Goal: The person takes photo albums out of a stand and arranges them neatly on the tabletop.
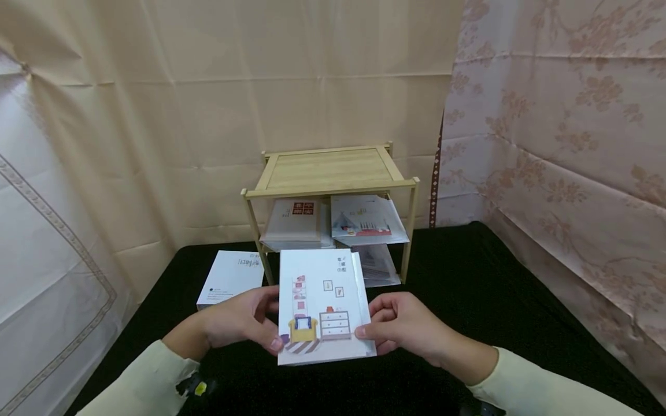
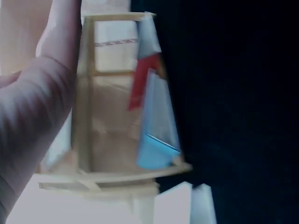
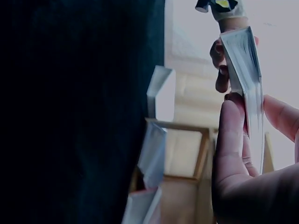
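Illustrated book point(image 1: 322, 306) between the fingers of both hands, cover facing up toward the head view. Long axis away from the wrists, roughly toward the wooden rack point(image 1: 333, 167); far edge ahead of the fingertips, near edge just below the thumbs. Left hand point(image 1: 241, 318): grasping the book near the lower left corner, thumb tip at the edge, other fingers partly hidden behind. Right hand point(image 1: 408, 326): pinching the book at the lower right edge, thumb on the cover, other fingers against the opposite face. Neither hand nearer; contact on both sides.

Probably decisive: the line straight ahead from fingers to rack, with the book overlapping the rack's lower front in the head view; gap between the two not readable. Farther ahead of the fingers, beneath the rack's top: red-stamped book point(image 1: 293, 225) on the left, red-banded book point(image 1: 366, 216) on the right, lower stack point(image 1: 372, 263) underneath. Just beyond the left fingers, beside the rack: white book point(image 1: 231, 278), flat on black cloth point(image 1: 447, 283).
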Action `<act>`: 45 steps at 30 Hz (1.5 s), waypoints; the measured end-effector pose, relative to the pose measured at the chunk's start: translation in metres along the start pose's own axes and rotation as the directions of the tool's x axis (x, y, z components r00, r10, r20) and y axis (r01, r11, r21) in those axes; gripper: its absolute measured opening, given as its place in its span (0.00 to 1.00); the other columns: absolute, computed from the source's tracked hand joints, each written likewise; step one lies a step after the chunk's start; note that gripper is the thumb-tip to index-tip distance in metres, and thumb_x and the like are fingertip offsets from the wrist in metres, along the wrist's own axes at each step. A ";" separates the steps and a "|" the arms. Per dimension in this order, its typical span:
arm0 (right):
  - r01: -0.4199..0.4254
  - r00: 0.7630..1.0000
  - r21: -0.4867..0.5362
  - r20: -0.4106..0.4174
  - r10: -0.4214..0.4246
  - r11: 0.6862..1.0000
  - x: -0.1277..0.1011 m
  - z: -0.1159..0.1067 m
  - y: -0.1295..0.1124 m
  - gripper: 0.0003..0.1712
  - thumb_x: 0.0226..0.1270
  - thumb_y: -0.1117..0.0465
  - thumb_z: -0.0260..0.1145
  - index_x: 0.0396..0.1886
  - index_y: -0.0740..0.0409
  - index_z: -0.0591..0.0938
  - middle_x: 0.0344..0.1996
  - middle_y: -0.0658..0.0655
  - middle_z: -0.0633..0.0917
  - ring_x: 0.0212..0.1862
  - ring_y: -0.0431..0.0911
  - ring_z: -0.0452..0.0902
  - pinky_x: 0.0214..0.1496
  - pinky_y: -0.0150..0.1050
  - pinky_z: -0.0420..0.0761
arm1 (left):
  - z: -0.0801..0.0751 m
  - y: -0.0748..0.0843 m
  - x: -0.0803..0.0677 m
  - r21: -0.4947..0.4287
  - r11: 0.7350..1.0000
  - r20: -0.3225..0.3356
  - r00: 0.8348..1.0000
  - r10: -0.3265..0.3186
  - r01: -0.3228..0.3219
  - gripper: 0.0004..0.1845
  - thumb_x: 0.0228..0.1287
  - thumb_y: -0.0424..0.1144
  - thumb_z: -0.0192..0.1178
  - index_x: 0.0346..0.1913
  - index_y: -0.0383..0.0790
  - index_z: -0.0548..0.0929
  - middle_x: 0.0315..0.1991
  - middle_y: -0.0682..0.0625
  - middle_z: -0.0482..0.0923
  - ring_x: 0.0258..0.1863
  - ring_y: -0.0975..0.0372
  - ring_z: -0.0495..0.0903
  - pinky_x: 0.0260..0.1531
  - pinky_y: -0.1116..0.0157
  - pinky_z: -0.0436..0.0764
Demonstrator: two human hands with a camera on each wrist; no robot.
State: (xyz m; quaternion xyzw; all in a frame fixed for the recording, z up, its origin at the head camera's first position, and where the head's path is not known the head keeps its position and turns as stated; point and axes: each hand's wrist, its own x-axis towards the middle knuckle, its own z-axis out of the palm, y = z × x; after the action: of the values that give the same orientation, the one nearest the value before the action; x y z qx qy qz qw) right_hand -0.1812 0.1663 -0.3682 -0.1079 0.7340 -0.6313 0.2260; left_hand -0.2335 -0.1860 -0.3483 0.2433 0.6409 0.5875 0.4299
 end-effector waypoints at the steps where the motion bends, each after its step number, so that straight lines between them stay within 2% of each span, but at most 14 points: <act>1: -0.012 1.000 0.000 0.007 0.012 1.000 0.002 0.003 0.004 0.27 0.61 0.57 0.78 0.53 0.66 0.80 0.39 0.60 0.91 0.41 0.53 0.90 0.42 0.47 0.92 | -0.002 -0.006 -0.002 -0.004 1.000 0.010 1.000 -0.005 0.005 0.50 0.61 0.33 0.71 0.79 0.35 0.51 0.66 0.35 0.76 0.60 0.44 0.83 0.62 0.48 0.83; 8: -0.087 0.995 0.011 0.053 0.087 0.996 0.014 0.027 0.028 0.21 0.60 0.59 0.78 0.49 0.64 0.82 0.36 0.60 0.91 0.37 0.52 0.90 0.39 0.45 0.92 | -0.013 -0.041 -0.007 0.011 0.997 0.048 0.996 -0.075 0.074 0.42 0.58 0.31 0.71 0.73 0.31 0.61 0.62 0.36 0.80 0.59 0.47 0.83 0.61 0.52 0.84; 14: -0.120 0.990 0.021 0.078 0.118 0.993 0.024 0.050 0.037 0.16 0.60 0.61 0.78 0.43 0.63 0.83 0.35 0.61 0.92 0.35 0.52 0.91 0.35 0.44 0.92 | -0.028 -0.060 -0.021 0.003 0.988 0.085 0.985 -0.151 0.151 0.38 0.58 0.31 0.71 0.70 0.31 0.65 0.61 0.36 0.82 0.58 0.50 0.84 0.60 0.55 0.85; 20: -0.130 0.988 0.020 0.085 0.128 0.991 0.041 0.070 0.043 0.15 0.59 0.60 0.79 0.41 0.62 0.84 0.32 0.61 0.92 0.32 0.51 0.91 0.31 0.40 0.91 | -0.044 -0.065 -0.036 -0.017 0.976 0.097 0.972 -0.215 0.218 0.40 0.58 0.31 0.70 0.72 0.33 0.63 0.62 0.36 0.80 0.60 0.49 0.83 0.60 0.53 0.85; 27: -0.149 0.984 0.006 0.101 0.148 0.989 0.058 0.092 0.046 0.12 0.60 0.59 0.79 0.38 0.60 0.86 0.31 0.60 0.91 0.29 0.48 0.90 0.29 0.40 0.90 | -0.064 -0.072 -0.054 -0.021 0.948 0.086 0.945 -0.315 0.318 0.41 0.58 0.31 0.71 0.72 0.34 0.62 0.63 0.38 0.80 0.60 0.49 0.82 0.57 0.55 0.86; 31: -0.164 0.980 -0.026 0.107 0.166 0.986 0.068 0.102 0.049 0.11 0.59 0.58 0.79 0.36 0.59 0.87 0.30 0.60 0.91 0.26 0.46 0.89 0.27 0.38 0.90 | -0.076 -0.079 -0.061 -0.021 0.937 0.116 0.932 -0.344 0.348 0.40 0.59 0.31 0.70 0.72 0.35 0.64 0.64 0.38 0.80 0.61 0.50 0.82 0.59 0.56 0.85; 34: -0.178 0.977 -0.033 0.112 0.180 0.984 0.075 0.108 0.051 0.11 0.59 0.58 0.80 0.35 0.59 0.87 0.29 0.60 0.91 0.25 0.45 0.88 0.26 0.37 0.89 | -0.083 -0.081 -0.066 -0.030 0.926 0.137 0.919 -0.370 0.377 0.37 0.60 0.30 0.69 0.71 0.36 0.66 0.63 0.39 0.81 0.59 0.53 0.84 0.57 0.58 0.86; 40: -0.206 0.969 -0.044 0.130 0.210 0.978 0.087 0.125 0.052 0.11 0.59 0.58 0.80 0.33 0.58 0.86 0.28 0.59 0.91 0.24 0.44 0.88 0.26 0.37 0.89 | -0.096 -0.084 -0.078 -0.035 0.897 0.122 0.893 -0.433 0.440 0.32 0.60 0.31 0.69 0.68 0.36 0.71 0.60 0.40 0.84 0.55 0.55 0.86 0.55 0.57 0.87; 42: -0.212 0.967 -0.047 0.136 0.216 0.976 0.090 0.131 0.052 0.11 0.59 0.58 0.80 0.33 0.57 0.86 0.28 0.58 0.91 0.24 0.43 0.88 0.27 0.37 0.89 | -0.101 -0.086 -0.083 -0.032 0.893 0.111 0.889 -0.444 0.449 0.32 0.60 0.31 0.70 0.67 0.36 0.71 0.59 0.40 0.84 0.55 0.55 0.86 0.55 0.57 0.87; 45: -0.204 0.970 -0.042 0.129 0.208 0.978 0.094 0.139 0.050 0.11 0.58 0.59 0.80 0.32 0.57 0.85 0.28 0.58 0.91 0.23 0.44 0.88 0.26 0.37 0.89 | -0.107 -0.090 -0.090 -0.036 0.897 0.093 0.895 -0.437 0.441 0.30 0.59 0.30 0.69 0.65 0.35 0.72 0.58 0.40 0.85 0.53 0.55 0.87 0.54 0.57 0.88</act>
State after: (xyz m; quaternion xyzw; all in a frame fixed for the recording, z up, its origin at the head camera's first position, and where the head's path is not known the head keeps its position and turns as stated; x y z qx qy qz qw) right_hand -0.1919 0.0118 -0.4494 -0.0760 0.7334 -0.5854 0.3371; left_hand -0.2600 -0.3353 -0.4174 0.1043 0.6444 0.4825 0.5839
